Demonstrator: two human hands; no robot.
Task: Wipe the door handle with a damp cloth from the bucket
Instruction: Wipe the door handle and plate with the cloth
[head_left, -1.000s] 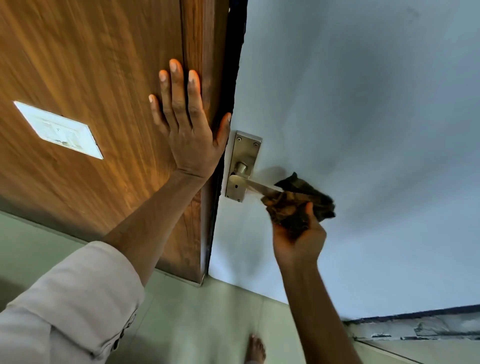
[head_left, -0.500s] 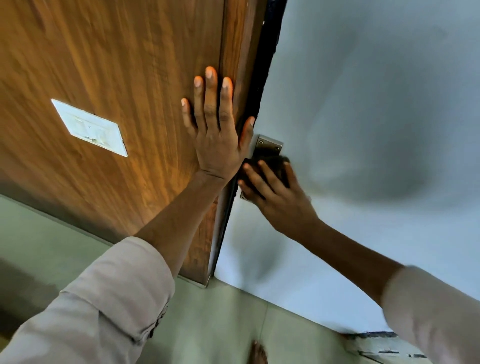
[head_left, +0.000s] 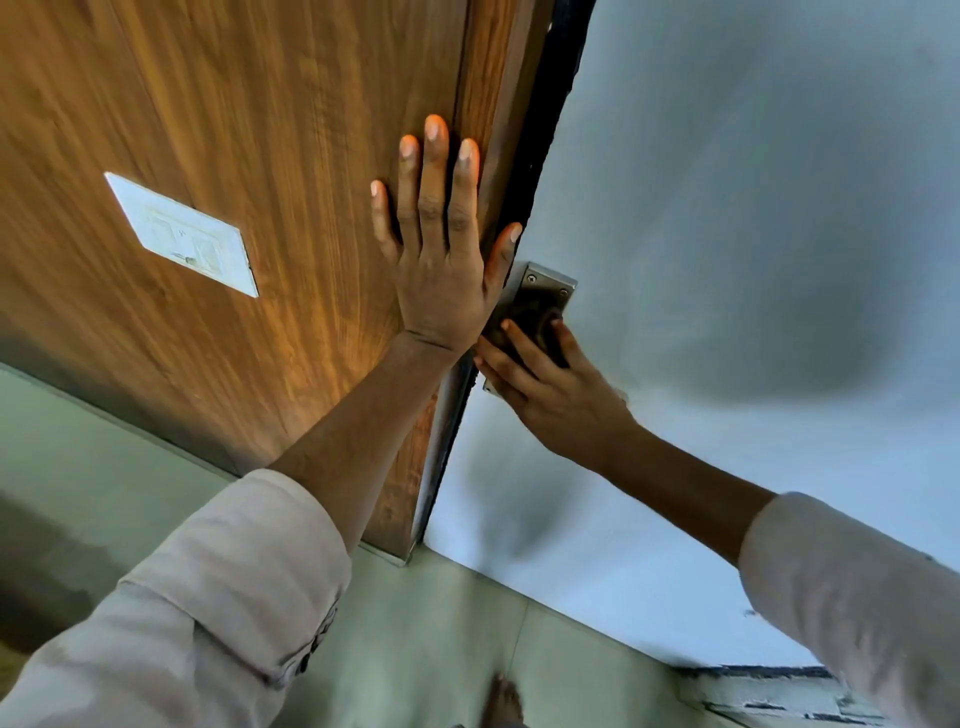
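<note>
I judged the wiping step to be in hand: the right hand (head_left: 550, 395) pressed a dark cloth (head_left: 540, 325) against the metal door handle (head_left: 545, 291), which sat on the pale door just right of the door's edge. The fingers lay nearly flat over the cloth, pinning it rather than gripping; the lever itself was hidden beneath them. My left hand (head_left: 441, 260) was spread fully open, palm flat on the wooden panel (head_left: 234, 130), holding nothing. The next move, I reckoned, called for rubbing along the plate and the lever.
</note>
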